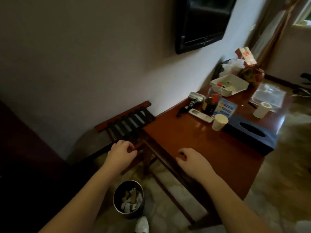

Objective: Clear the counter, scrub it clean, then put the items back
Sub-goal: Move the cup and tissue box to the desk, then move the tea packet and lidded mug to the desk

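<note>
Both hands are seen empty. The left hand [121, 151] is held loosely curled, fingers bent toward the palm but grasping nothing, above the near end of the slatted luggage rack [127, 122] at the left of the counter. The right hand [191, 158] is likewise half-curled and unloaded, hovering over the bare near part of the wooden counter [181, 137]; whether its fingertips touch the wood cannot be told.

The clearing step is judged not yet begun, since every item is still on the counter, all gathered toward its far and right parts. A dark tissue box [250, 133] is set along the right edge, with a paper cup [219, 122] just beside its left end. Beyond the cup, a white remote control [200, 115], a bottle with a red cap and dark liquid [212, 100], a blue printed card [225, 107] and a silver hair dryer [196, 97] with its cord are crowded together. A second white cup [261, 109], clear plastic packaging [269, 95], a white tray [230, 84] and bagged goods are placed farther off.

A reach forward and to the right is called for next, most readily to the nearest paper cup or the tissue box. A steel waste bin [128, 199] holding scraps is stood on the floor near the person's white shoe [142, 224].
</note>
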The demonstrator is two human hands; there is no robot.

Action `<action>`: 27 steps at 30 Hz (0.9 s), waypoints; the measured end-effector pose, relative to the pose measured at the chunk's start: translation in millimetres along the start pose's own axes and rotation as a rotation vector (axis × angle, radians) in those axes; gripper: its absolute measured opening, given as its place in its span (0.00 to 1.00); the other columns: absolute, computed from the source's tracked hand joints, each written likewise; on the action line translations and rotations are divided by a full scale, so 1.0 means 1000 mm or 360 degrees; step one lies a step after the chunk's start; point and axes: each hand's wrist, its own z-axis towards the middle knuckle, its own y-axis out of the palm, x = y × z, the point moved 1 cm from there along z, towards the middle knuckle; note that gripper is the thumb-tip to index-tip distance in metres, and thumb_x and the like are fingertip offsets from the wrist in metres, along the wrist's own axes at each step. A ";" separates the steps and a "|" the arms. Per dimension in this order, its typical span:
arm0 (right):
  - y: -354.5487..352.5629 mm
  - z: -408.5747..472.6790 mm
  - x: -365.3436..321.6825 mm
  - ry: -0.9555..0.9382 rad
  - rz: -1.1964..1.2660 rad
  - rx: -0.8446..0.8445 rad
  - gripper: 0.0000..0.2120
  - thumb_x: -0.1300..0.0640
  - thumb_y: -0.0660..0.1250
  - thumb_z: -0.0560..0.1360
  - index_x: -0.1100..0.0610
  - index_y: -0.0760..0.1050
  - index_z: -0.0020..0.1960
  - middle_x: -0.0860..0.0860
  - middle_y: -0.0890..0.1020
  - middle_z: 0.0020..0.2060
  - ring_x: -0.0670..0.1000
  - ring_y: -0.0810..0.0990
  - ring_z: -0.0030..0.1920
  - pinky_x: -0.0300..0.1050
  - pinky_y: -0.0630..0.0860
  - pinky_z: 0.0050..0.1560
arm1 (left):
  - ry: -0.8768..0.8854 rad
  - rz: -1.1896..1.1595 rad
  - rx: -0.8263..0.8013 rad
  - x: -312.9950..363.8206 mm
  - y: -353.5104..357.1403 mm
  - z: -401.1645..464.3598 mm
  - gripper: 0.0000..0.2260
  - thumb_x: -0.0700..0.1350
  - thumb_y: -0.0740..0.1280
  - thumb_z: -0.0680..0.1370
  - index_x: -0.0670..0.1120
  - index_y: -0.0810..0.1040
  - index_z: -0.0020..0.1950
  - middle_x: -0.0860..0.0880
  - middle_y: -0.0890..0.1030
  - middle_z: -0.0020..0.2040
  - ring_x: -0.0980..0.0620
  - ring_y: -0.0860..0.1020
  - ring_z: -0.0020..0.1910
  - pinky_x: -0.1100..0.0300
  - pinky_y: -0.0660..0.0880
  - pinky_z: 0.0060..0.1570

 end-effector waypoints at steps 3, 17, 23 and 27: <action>0.019 0.000 -0.046 -0.0220 -0.0056 -0.0097 0.16 0.46 0.62 0.78 0.49 0.73 0.64 0.45 0.75 0.56 0.45 0.76 0.49 0.41 0.76 0.48 | -0.0127 -0.0055 0.0103 -0.040 -0.026 -0.027 0.11 0.52 0.64 0.79 0.50 0.77 0.59 0.51 0.72 0.61 0.49 0.69 0.63 0.50 0.70 0.64; 0.155 -0.029 -0.298 -0.1000 -0.0306 -0.0432 0.21 0.45 0.60 0.79 0.48 0.68 0.70 0.46 0.74 0.64 0.45 0.77 0.56 0.39 0.76 0.52 | -0.0762 -0.0266 0.0711 -0.250 -0.148 -0.209 0.08 0.53 0.65 0.79 0.53 0.77 0.57 0.56 0.72 0.57 0.55 0.72 0.57 0.54 0.75 0.58; 0.214 -0.063 -0.416 -0.1240 -0.0237 -0.0612 0.20 0.45 0.61 0.79 0.46 0.67 0.70 0.43 0.75 0.64 0.44 0.76 0.59 0.38 0.75 0.53 | -0.0806 -0.0328 0.0919 -0.344 -0.211 -0.286 0.08 0.51 0.64 0.80 0.52 0.76 0.58 0.57 0.73 0.56 0.57 0.71 0.58 0.61 0.72 0.55; 0.245 -0.083 -0.492 -0.1375 -0.0215 -0.0654 0.19 0.45 0.61 0.79 0.46 0.68 0.69 0.42 0.76 0.62 0.42 0.76 0.57 0.34 0.73 0.48 | -0.0798 -0.0339 0.1020 -0.404 -0.256 -0.322 0.05 0.51 0.64 0.80 0.53 0.76 0.54 0.58 0.72 0.53 0.56 0.72 0.55 0.62 0.71 0.49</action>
